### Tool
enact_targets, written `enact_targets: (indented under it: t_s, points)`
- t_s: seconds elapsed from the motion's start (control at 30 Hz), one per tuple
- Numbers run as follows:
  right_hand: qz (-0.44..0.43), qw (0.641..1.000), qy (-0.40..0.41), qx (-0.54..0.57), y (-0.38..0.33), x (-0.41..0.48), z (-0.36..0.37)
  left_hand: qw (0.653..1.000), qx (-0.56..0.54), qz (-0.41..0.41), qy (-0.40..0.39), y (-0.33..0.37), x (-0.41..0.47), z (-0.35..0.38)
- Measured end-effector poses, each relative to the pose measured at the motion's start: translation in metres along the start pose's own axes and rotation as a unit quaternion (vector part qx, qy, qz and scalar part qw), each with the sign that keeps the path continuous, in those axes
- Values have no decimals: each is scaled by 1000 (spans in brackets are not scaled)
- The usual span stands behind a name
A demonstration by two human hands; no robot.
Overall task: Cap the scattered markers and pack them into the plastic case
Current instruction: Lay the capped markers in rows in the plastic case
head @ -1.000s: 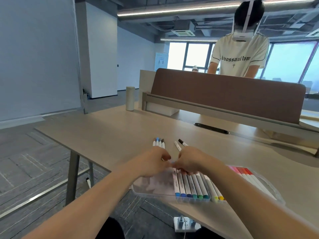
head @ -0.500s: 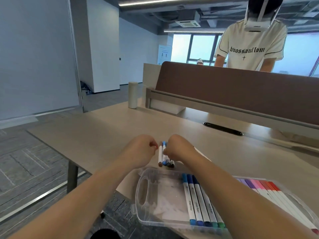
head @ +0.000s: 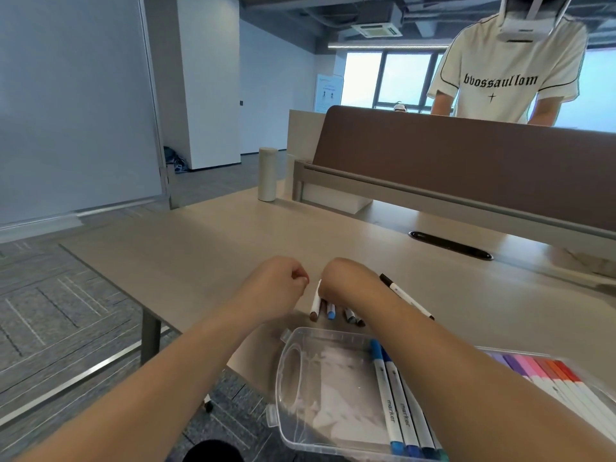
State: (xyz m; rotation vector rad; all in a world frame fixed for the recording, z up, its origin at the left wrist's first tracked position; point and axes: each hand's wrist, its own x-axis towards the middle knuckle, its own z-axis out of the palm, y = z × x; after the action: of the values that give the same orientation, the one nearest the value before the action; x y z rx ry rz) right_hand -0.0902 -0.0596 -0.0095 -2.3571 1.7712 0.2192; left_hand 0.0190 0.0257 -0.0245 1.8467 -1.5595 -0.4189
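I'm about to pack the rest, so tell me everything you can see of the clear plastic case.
The plastic case is clear and shallow, with a cut-out handle at its left end. It lies open at the table's near edge, its left half bare; blue markers lie side by side in it. The right forearm crosses above it, hiding its middle.

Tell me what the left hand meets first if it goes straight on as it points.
Probably the right hand, just ahead of the curled left hand. The loose markers it holds touch the table below that line; depth is unclear.
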Motion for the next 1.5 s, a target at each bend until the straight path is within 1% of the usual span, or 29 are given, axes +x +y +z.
enact_targets:
  t_s: [0.1,0.2,0.23,0.3,0.4,0.53,0.63,0.8,0.97,1.07,1.13,1.27,1.5]
  points:
    - [1,1000,9,13,1,-2,0,1000,0,2,-5,0,-4,1]
    - [0,998,41,37,8,-15,-2,1000,11,10,-9,6,-11,1]
    - [-7,999,35,41,11,-23,-5,1000,14,13,-12,9,-15,3]
    - [-25,999,-3,43,18,-44,-11,999,18,21,-20,16,-24,8]
    - [-34,992,-62,103,35,-76,-15,998,38,41,-38,30,-40,15]
    - [-40,985,-76,148,55,-114,-12,994,52,64,-69,46,-61,21]
    - [-43,979,-120,161,66,-137,-6,989,69,82,-97,51,-76,26]
    - [-44,976,-145,154,77,-157,8,979,103,99,-148,56,-93,34]
    - [-57,985,-99,130,86,-165,10,961,158,126,-190,57,-103,36]
    - [-64,983,-101,142,91,-166,9,948,179,157,-211,53,-104,35]
    - [-63,983,-109,135,92,-166,9,947,170,156,-222,51,-103,35]
    - [-59,982,-131,124,91,-161,8,955,144,141,-217,52,-99,36]
    - [-53,980,-169,87,85,-151,6,953,162,153,-205,58,-99,38]
